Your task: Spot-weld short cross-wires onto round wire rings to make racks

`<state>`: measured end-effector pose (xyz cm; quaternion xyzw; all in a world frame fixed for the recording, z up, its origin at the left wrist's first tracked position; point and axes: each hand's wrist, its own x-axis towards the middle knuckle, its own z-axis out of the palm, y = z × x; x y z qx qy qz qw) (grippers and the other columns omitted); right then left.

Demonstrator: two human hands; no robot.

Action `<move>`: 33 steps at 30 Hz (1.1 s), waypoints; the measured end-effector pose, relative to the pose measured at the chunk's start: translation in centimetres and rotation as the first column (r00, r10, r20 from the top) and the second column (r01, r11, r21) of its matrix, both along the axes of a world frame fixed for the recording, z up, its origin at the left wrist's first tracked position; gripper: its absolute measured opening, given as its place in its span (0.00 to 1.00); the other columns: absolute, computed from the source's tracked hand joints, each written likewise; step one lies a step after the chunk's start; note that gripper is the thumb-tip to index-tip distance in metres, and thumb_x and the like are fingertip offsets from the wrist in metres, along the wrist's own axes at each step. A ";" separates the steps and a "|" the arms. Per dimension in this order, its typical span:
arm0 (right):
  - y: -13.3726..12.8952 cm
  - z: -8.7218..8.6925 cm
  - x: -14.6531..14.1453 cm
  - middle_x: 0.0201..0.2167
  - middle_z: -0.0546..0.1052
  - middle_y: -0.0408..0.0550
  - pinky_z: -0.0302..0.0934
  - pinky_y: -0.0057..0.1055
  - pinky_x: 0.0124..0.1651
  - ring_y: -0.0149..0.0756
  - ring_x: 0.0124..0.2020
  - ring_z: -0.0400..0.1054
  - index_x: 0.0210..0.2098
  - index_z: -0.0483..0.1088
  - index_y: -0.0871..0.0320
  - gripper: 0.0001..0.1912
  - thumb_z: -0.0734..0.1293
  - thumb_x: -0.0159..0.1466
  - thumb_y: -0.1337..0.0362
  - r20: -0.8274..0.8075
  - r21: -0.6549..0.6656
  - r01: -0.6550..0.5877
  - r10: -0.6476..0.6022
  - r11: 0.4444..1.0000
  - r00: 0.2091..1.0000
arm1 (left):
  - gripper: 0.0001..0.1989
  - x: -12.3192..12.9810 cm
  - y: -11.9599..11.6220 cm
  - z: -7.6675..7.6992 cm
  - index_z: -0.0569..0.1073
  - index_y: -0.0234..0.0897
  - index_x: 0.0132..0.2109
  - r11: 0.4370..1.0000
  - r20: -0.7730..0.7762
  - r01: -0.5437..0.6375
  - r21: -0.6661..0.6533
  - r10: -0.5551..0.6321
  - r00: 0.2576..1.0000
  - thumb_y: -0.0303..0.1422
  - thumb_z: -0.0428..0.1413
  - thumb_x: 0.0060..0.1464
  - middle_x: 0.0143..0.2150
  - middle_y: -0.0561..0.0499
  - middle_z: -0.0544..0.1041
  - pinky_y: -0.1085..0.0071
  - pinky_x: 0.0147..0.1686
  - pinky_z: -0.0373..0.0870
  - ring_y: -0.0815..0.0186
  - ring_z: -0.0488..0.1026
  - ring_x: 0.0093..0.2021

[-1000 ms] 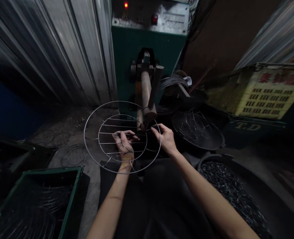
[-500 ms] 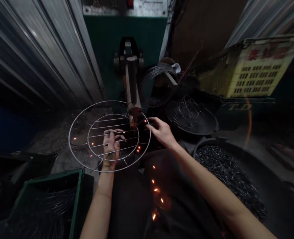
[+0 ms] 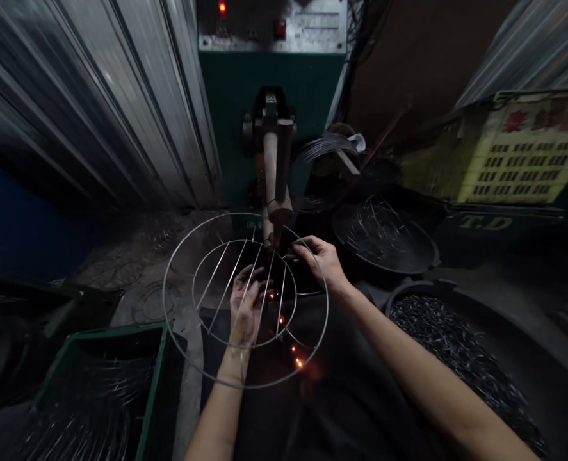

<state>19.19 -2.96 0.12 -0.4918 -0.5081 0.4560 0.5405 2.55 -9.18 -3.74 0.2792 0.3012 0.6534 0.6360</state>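
Note:
A round wire rack [image 3: 164,289], with an outer ring, an inner ring and parallel bars, lies under the tip of the spot welder's electrode arm [image 3: 278,186]. Beneath the bars, my left hand [image 3: 246,306] supports the rack palm up, its fingers slightly curled; exact contact is partly hidden. My right hand [image 3: 326,264] is closed in a pinch at the rack's right side, beside the electrode tip. A short thin wire seems to reach from those fingertips toward the inner ring. Orange sparks [image 3: 297,362] glow below the rack.
A green machine body [image 3: 269,70] with a lit red lamp stands ahead. Left is a green crate [image 3: 156,378] of bent wires. At right are a dark pan of wires [image 3: 384,256], a large basin of short metal pieces [image 3: 408,285] and a yellow crate [image 3: 519,157].
The rack has turned, so its bars now run steeply instead of nearly crosswise. My right fingers have come to the electrode tip. The view has shifted, and fewer sparks show.

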 end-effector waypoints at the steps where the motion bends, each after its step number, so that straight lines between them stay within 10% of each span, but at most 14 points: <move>1: 0.5 0.1 0.0 0.26 0.75 0.43 0.68 0.32 0.34 0.33 0.27 0.71 0.29 0.70 0.59 0.14 0.69 0.52 0.54 0.027 0.019 -0.027 0.027 0.999 0.999 | 0.19 -0.4 0.1 -0.1 0.64 0.39 0.50 0.993 0.077 0.101 -0.054 -0.097 0.992 0.38 0.57 0.52 0.46 0.46 0.73 0.73 0.33 0.73 0.69 0.75 0.35; 6: 2.0 0.3 0.1 0.25 0.74 0.42 0.65 0.29 0.32 0.32 0.27 0.69 0.28 0.70 0.59 0.13 0.68 0.53 0.55 0.142 0.107 -0.058 0.043 0.993 0.989 | 0.23 -1.1 0.2 0.2 0.64 0.34 0.52 0.919 0.256 0.392 -0.040 -0.369 0.893 0.43 0.52 0.54 0.41 0.43 0.75 0.73 0.27 0.71 0.67 0.73 0.31; 33: 4.3 0.1 -1.2 0.21 0.71 0.40 0.62 0.25 0.25 0.28 0.21 0.65 0.27 0.68 0.58 0.14 0.69 0.50 0.53 0.133 0.094 -0.025 0.013 0.995 0.991 | 0.17 -0.3 1.5 2.6 0.62 0.41 0.53 0.938 0.089 0.345 -0.036 -0.341 0.936 0.42 0.44 0.60 0.29 0.53 0.70 0.81 0.12 0.59 0.75 0.66 0.16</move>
